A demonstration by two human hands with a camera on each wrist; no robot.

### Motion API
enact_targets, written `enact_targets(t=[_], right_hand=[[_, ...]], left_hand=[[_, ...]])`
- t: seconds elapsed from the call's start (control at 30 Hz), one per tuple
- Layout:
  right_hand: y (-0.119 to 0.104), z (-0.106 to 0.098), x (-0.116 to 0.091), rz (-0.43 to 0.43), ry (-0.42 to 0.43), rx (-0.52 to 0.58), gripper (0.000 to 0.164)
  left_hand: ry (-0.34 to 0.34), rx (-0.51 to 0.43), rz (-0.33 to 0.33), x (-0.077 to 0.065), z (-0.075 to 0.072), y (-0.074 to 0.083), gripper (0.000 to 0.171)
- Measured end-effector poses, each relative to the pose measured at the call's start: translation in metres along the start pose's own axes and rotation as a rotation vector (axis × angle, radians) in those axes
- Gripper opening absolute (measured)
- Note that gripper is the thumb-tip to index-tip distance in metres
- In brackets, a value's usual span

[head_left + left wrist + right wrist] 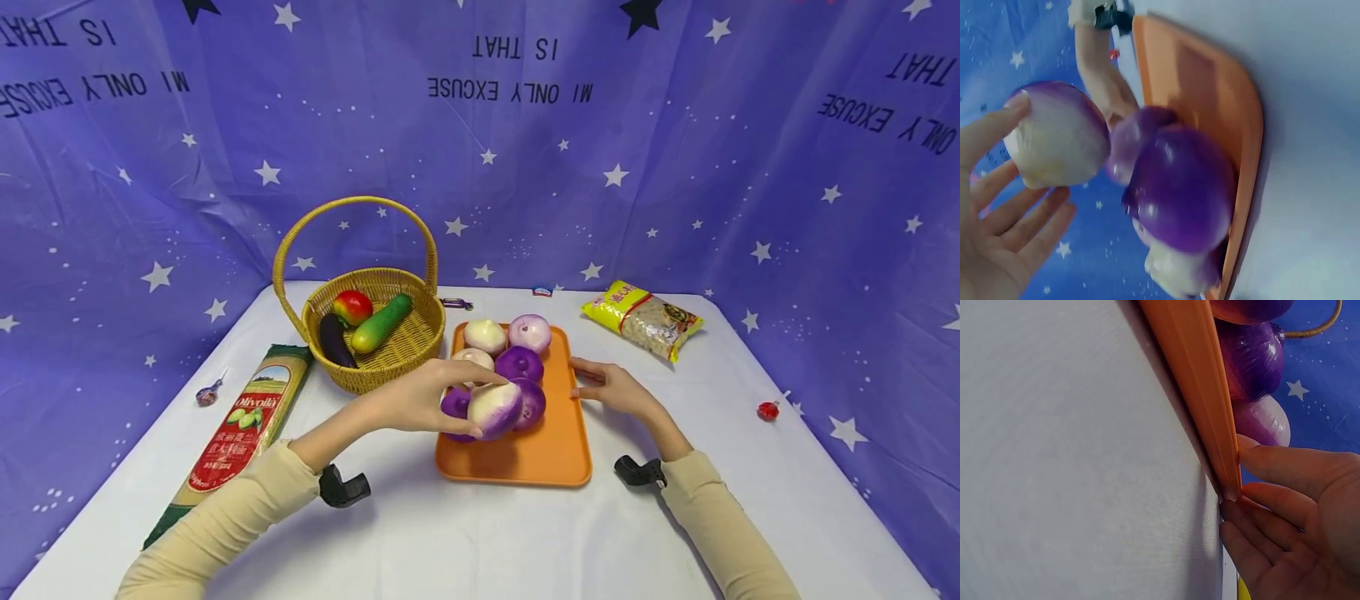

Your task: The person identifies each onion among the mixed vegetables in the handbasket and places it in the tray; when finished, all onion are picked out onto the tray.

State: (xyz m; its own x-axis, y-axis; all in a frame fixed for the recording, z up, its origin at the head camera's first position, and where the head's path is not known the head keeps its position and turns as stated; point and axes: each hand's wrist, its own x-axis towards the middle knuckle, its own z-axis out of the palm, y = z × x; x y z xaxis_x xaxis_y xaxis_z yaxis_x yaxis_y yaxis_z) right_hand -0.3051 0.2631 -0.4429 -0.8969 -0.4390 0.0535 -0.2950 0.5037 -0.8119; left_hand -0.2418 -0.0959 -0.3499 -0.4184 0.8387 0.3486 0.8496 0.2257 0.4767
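Note:
My left hand grips a white-and-purple onion between thumb and fingers, over the front half of an orange tray. In the left wrist view this held onion is apart from the purple onion beside it. Several more onions, purple, white and pinkish, sit on the tray, such as a pinkish onion at its back right. The held onion and left hand partly cover some of them. At the tray's right edge my right hand touches the rim with thumb and fingertips, fingers fairly straight.
Behind left stands a handled wicker basket with an eggplant, a red fruit and a green vegetable. A spaghetti packet lies at left, a yellow food bag at back right, a red candy at far right.

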Motion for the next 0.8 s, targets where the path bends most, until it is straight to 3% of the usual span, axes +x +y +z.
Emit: enact_targets(t=[0.33, 0.6, 0.8], right_hand=[[0.003, -0.001, -0.001, -0.01, -0.006, -0.007, 0.064], [0.003, 0.0, 0.0, -0.011, -0.004, 0.009, 0.063], [0.004, 0.0, 0.0, 0.0, -0.004, 0.006, 0.063]], left_hand=[[-0.021, 0.154, 0.017, 0.006, 0.033, 0.009, 0.059], [-0.054, 0.254, -0.049, 0.01, 0.047, 0.007, 0.06], [-0.069, 0.322, -0.044, 0.014, 0.055, 0.01, 0.06]])
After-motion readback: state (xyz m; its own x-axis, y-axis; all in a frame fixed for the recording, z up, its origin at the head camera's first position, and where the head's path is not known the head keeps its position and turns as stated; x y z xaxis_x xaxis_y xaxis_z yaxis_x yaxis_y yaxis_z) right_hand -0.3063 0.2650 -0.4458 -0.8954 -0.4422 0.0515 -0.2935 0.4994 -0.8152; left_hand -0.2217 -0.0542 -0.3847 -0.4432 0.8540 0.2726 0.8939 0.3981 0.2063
